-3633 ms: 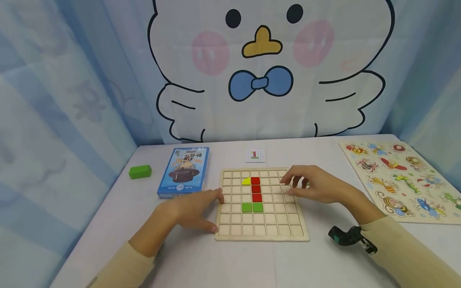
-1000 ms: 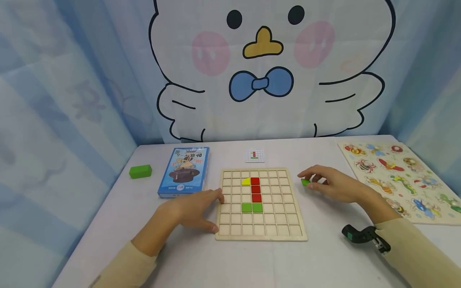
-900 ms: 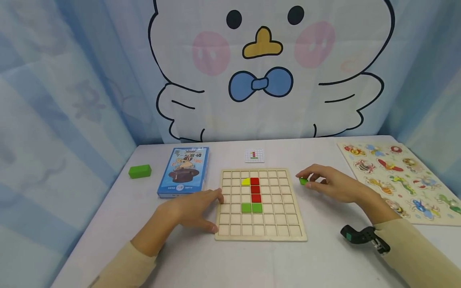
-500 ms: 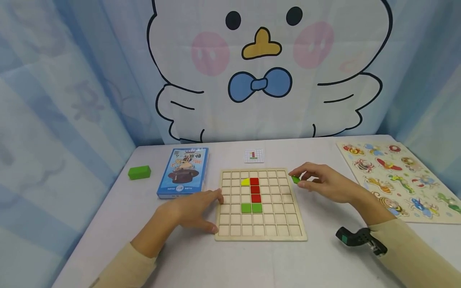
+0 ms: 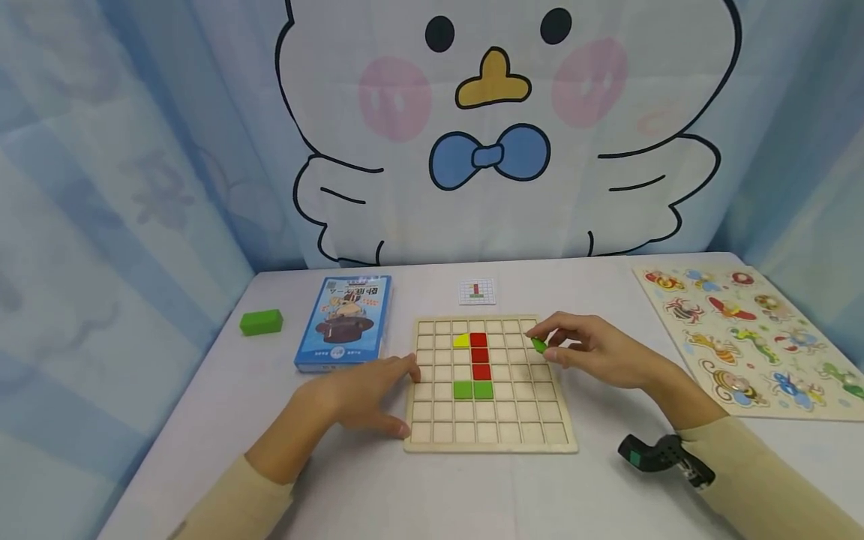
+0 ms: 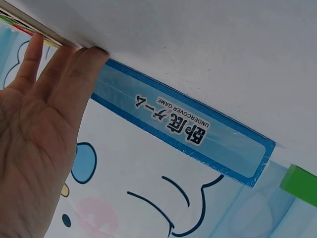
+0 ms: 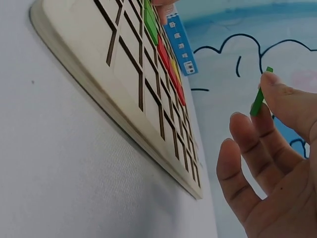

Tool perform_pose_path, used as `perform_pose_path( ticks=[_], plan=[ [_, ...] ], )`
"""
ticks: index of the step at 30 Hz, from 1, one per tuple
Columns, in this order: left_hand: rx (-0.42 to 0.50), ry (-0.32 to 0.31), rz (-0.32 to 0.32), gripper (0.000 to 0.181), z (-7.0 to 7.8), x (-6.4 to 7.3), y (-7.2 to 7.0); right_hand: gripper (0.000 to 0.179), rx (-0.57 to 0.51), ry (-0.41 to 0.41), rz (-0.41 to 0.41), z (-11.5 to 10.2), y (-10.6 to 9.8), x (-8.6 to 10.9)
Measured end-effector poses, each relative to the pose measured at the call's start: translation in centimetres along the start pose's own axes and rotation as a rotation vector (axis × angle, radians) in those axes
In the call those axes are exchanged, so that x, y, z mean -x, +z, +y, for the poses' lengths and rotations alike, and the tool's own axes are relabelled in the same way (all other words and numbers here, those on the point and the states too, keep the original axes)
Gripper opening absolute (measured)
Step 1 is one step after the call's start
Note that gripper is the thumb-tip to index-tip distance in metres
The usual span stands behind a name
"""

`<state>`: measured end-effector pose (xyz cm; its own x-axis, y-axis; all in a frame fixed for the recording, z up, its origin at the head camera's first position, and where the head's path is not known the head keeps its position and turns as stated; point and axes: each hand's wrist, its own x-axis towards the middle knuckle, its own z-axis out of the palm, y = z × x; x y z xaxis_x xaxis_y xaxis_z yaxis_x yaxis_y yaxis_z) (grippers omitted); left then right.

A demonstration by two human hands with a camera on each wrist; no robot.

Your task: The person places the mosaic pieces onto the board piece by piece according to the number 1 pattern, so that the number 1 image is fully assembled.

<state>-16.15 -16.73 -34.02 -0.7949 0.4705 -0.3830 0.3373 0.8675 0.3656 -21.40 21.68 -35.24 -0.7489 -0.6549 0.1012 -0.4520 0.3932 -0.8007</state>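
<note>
A wooden grid board (image 5: 520, 432) lies on the table in the head view. Three red tiles (image 5: 480, 354) form a column on it, with a yellow piece (image 5: 462, 342) left of the top one and two green tiles (image 5: 463, 390) below. My left hand (image 5: 359, 394) rests at the board's left edge, fingers and thumb spread apart. Over the right side of the board, my right hand (image 5: 599, 352) pinches a small green tile (image 7: 260, 94) between thumb and index finger; its other fingers are loosely bent in the right wrist view.
A blue game box (image 5: 346, 321) stands left of the board, with a green block (image 5: 261, 322) farther left. Behind the board lies a small pattern card (image 5: 477, 292). An insect picture board (image 5: 763, 341) occupies the right side. A curtain with a cartoon bird rises behind the table.
My right hand has picked up a green tile at the right of the board and carried it left over the board's right edge. My left hand stays in place.
</note>
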Motion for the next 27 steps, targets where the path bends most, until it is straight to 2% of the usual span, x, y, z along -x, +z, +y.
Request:
perform_pose_path(
  ticks=[7,13,18,27],
  plan=[
    [-0.012,0.000,-0.007,0.064,0.2,-0.1,-0.4,0.032,-0.007,-0.023,-0.017,0.1,0.5,-0.7],
    [0.019,0.005,-0.012,0.064,0.2,-0.1,-0.2,0.032,-0.004,-0.047,-0.059,-0.1,0.9,-1.2],
    [0.007,0.000,-0.007,0.065,0.2,-0.3,-0.2,0.033,0.003,-0.067,-0.078,-0.3,1.3,-1.5],
    [0.004,-0.013,-0.006,0.064,0.2,-0.2,0.0,0.032,0.013,-0.057,-0.139,0.0,2.7,-2.1]
  ],
)
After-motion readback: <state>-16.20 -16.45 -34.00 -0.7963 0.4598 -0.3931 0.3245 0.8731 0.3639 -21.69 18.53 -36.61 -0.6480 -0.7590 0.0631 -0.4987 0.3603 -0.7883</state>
